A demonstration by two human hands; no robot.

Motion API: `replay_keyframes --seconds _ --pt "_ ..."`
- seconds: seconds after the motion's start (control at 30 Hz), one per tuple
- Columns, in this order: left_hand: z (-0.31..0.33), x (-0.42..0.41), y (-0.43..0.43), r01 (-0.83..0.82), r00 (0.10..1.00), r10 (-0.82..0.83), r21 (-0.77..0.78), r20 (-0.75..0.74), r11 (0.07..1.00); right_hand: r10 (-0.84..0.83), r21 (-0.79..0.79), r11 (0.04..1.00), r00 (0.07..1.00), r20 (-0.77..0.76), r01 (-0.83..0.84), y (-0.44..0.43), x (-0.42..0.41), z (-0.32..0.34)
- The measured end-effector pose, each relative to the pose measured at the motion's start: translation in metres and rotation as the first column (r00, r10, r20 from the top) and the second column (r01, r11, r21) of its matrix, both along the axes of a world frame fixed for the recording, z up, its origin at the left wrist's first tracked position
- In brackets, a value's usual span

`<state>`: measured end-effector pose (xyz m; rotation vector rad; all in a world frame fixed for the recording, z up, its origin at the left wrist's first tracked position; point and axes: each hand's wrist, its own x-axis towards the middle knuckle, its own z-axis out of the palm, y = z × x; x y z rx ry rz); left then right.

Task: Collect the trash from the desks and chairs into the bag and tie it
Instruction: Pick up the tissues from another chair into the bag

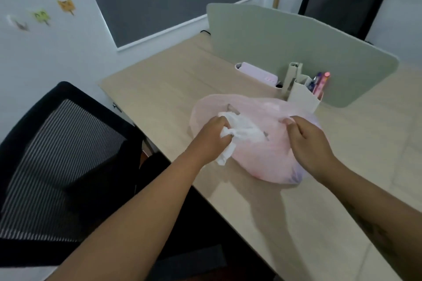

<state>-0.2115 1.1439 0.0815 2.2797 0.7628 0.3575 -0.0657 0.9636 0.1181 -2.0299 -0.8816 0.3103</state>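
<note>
Now the left hand (211, 138) has its fingers curled tight round a crumpled white tissue (242, 130), right at the mouth of the pink bag (262, 155) lying on the worktop (159, 89). The right hand (308, 141) pinches the bag's rim, fingers narrow. A pen holder (303, 96) stands just behind the bag.

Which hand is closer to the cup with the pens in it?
The right hand: it pinches the pink bag just in front of the pen holder. The left hand is farther left, gripping the white tissue over the bag.
</note>
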Motion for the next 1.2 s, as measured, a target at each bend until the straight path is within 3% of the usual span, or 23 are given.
replay_keyframes --seconds 0.1,0.17,0.2,0.23,0.3,0.33,0.37,0.43,0.5,0.63,0.73,0.8,0.9,1.2 --pt "0.004 0.037 -0.005 -0.043 0.98 0.016 0.133 0.199 0.99 -0.092 0.07 0.993 0.995 -0.036 0.094 -0.016 0.003 0.004" --pt "0.001 0.058 -0.006 -0.064 0.963 0.024 0.14 0.269 0.988 -0.156 0.116 0.979 0.982 -0.106 0.168 -0.021 0.005 0.004" --pt "-0.005 0.068 -0.005 -0.017 0.983 -0.008 0.135 0.185 0.991 -0.178 0.139 0.97 0.971 -0.16 0.201 -0.022 0.007 0.004" --pt "-0.011 0.075 -0.005 0.065 0.998 -0.066 0.158 0.0 0.985 -0.191 0.158 0.961 0.96 -0.206 0.225 -0.022 0.007 0.003" --pt "-0.022 0.081 -0.002 0.194 0.909 -0.108 0.179 -0.404 0.965 -0.193 0.176 0.954 0.947 -0.258 0.243 -0.019 0.007 0.002" --pt "-0.022 0.079 0.002 0.18 0.885 -0.098 0.141 -0.454 0.974 -0.187 0.178 0.955 0.945 -0.27 0.239 -0.015 0.005 0.001" --pt "-0.02 0.073 0.006 0.115 0.916 -0.078 0.071 -0.393 0.991 -0.175 0.176 0.957 0.946 -0.274 0.229 -0.012 0.003 -0.001" --pt "-0.013 0.053 0.016 0.005 0.993 -0.023 -0.153 -0.112 0.988 -0.152 0.168 0.966 0.957 -0.248 0.197 -0.001 -0.003 -0.009" --pt "-0.009 0.027 0.024 0.008 1.0 -0.001 -0.26 0.027 0.966 -0.14 0.158 0.973 0.975 -0.173 0.167 0.013 -0.01 -0.024" --pt "-0.027 -0.029 0.047 -0.154 0.976 0.196 -0.343 0.091 0.927 -0.046 0.076 0.996 0.997 0.057 0.042 0.051 -0.031 -0.062" --pt "-0.066 -0.072 0.063 -0.446 0.846 0.523 -0.408 0.098 0.797 0.177 -0.099 0.983 0.949 0.261 -0.156 0.082 -0.05 -0.104" --pt "-0.102 -0.104 0.071 -0.562 0.784 0.621 -0.415 0.011 0.716 0.366 -0.328 0.912 0.846 0.388 -0.244 0.102 -0.057 -0.141" --pt "-0.162 -0.146 0.078 -0.61 0.786 0.593 -0.384 -0.178 0.693 0.488 -0.555 0.794 0.804 0.34 -0.248 0.127 -0.063 -0.186" --pt "-0.317 -0.16 0.11 -0.525 0.738 0.36 -0.149 -0.571 0.838 0.493 -0.648 0.751 0.761 0.421 -0.128 0.146 -0.076 -0.217"
